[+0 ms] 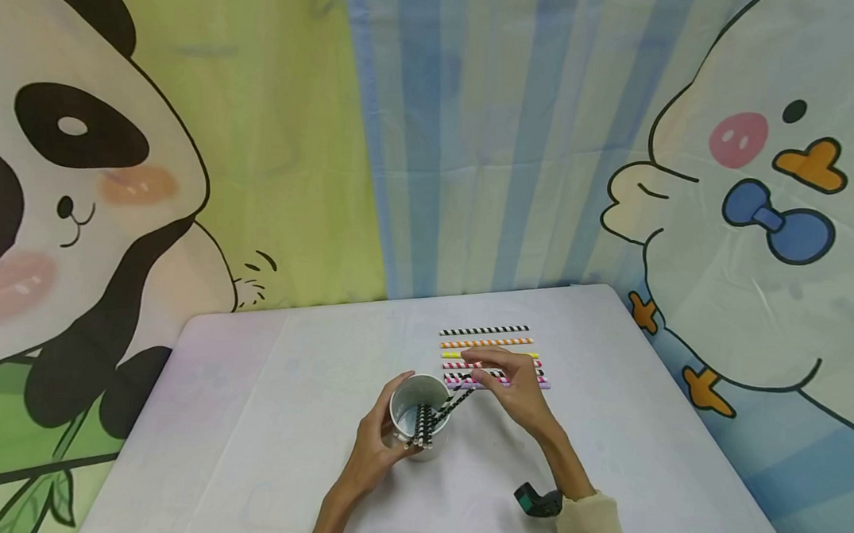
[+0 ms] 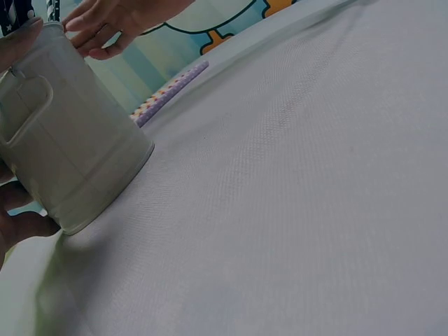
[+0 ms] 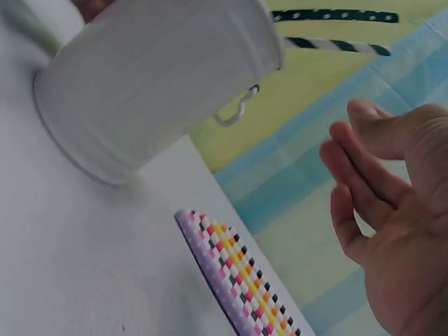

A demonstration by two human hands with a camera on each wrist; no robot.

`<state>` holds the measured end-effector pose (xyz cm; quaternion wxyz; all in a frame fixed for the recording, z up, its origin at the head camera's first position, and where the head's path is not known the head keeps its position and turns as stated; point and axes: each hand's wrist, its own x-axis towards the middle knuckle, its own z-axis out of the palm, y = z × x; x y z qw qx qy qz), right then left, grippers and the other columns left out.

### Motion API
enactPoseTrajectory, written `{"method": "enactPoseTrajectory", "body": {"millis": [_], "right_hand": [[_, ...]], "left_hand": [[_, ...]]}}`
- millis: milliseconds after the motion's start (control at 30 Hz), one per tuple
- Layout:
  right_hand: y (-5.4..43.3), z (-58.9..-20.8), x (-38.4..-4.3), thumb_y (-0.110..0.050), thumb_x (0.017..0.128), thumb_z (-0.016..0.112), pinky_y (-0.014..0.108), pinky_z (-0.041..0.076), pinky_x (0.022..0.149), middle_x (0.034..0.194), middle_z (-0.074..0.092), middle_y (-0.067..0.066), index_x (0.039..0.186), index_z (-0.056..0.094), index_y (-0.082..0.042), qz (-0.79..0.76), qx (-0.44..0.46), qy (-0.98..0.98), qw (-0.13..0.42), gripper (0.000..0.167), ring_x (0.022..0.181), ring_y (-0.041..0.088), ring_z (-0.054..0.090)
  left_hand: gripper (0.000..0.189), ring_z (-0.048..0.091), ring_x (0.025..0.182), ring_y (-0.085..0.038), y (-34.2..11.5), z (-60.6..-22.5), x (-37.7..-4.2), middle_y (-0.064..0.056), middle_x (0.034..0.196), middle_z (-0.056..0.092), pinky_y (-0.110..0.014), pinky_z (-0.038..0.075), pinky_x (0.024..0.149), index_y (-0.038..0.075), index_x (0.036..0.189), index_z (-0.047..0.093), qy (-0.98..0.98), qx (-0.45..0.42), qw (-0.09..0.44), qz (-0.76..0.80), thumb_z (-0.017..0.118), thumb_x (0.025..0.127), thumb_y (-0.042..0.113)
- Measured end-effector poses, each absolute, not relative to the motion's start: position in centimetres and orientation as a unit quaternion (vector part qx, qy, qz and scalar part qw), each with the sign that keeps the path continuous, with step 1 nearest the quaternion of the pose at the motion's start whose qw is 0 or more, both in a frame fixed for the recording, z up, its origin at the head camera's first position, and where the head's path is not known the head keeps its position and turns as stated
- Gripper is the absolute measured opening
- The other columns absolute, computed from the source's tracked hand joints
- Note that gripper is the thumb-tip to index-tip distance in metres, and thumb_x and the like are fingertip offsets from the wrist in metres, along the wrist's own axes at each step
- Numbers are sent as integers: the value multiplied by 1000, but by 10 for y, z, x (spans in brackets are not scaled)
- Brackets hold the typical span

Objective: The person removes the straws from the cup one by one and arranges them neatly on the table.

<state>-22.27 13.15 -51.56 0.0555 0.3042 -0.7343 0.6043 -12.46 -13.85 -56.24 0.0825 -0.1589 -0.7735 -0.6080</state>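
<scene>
Near coloured straws laid on a white worktop, the left hand grips a white cup of black-and-white straws, while the right hand, fingers loosely parted and empty, hangs beside it; pinching one straw near its tip seems best.

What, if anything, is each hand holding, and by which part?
The left hand holds the white cup by its outer side wall. The right hand holds nothing: its fingers are apart from the straws sticking out of the cup.

White mug, black-and-white patterned straws
</scene>
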Motion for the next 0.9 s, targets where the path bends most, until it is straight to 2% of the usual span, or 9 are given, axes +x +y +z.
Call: {"method": "enactPoseTrajectory", "body": {"millis": [167,333,467,633,733,900], "right_hand": [[132,-512,-218,7,101,69,28,58,107,131,74,29,129,76,6,667,340,-663,-18,29,127,14,72],[125,-517,-216,9,98,71,35,61,106,125,75,33,123,76,13,693,357,-626,-26,25,124,20,76],[120,-522,-216,8,96,76,37,62,103,116,80,27,114,80,9,699,354,-621,-15,19,119,22,78],[117,-521,-216,9,96,75,36,63,98,107,81,22,108,81,8,700,352,-622,-13,14,111,22,79],[116,-517,-216,6,97,75,32,63,96,103,83,12,107,81,6,697,335,-634,-15,12,105,18,79],[113,-510,-215,2,101,73,26,62,93,103,82,-3,108,77,9,713,308,-630,-15,12,98,10,77]], "left_hand": [[97,64,138,-40,-138,-562,-125,-9,160,58,-51,59,110,28,169,38,-772,-159,80,-611,85,86,16],[98,64,137,-43,-139,-562,-125,-12,160,58,-53,59,110,27,170,37,-770,-160,82,-612,85,85,16],[99,65,136,-44,-138,-563,-124,-14,159,59,-51,59,110,26,170,37,-769,-160,83,-613,87,84,16],[102,65,137,-43,-138,-563,-125,-12,159,59,-51,59,111,27,170,36,-772,-155,75,-611,87,83,15],[100,64,137,-44,-138,-563,-125,-13,159,59,-51,59,111,25,170,36,-773,-158,79,-609,87,85,15],[96,66,136,-44,-139,-563,-125,-13,158,60,-48,58,111,24,170,37,-776,-161,90,-603,88,89,19]]}}
